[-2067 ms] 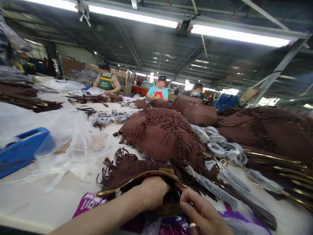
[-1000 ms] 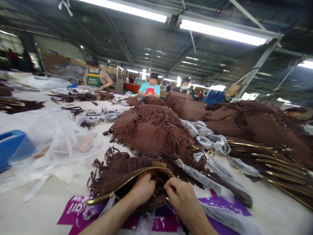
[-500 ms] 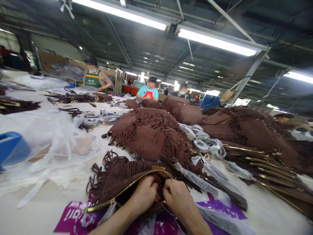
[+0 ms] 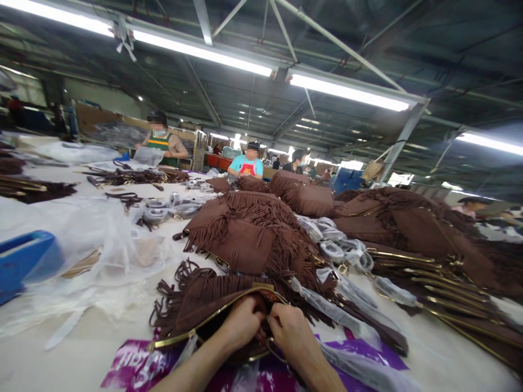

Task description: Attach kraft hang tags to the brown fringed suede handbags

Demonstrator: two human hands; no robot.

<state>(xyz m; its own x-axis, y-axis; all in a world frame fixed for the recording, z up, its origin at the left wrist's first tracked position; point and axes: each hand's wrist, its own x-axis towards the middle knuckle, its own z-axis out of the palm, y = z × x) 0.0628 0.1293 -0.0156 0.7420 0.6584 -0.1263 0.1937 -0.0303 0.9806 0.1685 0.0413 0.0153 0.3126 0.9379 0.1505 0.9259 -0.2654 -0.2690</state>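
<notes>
A brown fringed bag [image 4: 204, 305] lies unzipped on a purple and white plastic bag [image 4: 129, 362] at the front of the table. Inside its opening, my left hand [image 4: 244, 322] has curled fingers near the lining; what they hold is hidden. My right hand [image 4: 288, 326] is closed at the opening's right edge, its fingertips by the zipper side, and what it pinches cannot be made out. The two hands are close together. A gold ring hangs just below my right hand.
Fringed bags [image 4: 249, 234] are piled just beyond. Wrapped straps [image 4: 333, 245] and gold-zippered pieces [image 4: 449, 283] lie right. Clear plastic sheets [image 4: 102, 245] and a blue tape dispenser [image 4: 30, 261] are left. Across the table are people, one in a green apron [image 4: 158, 142].
The view has shifted slightly, so the scene sits lower. Both hands stay at the bag's opening with little change. The person in the green apron has raised a clear plastic bag.
</notes>
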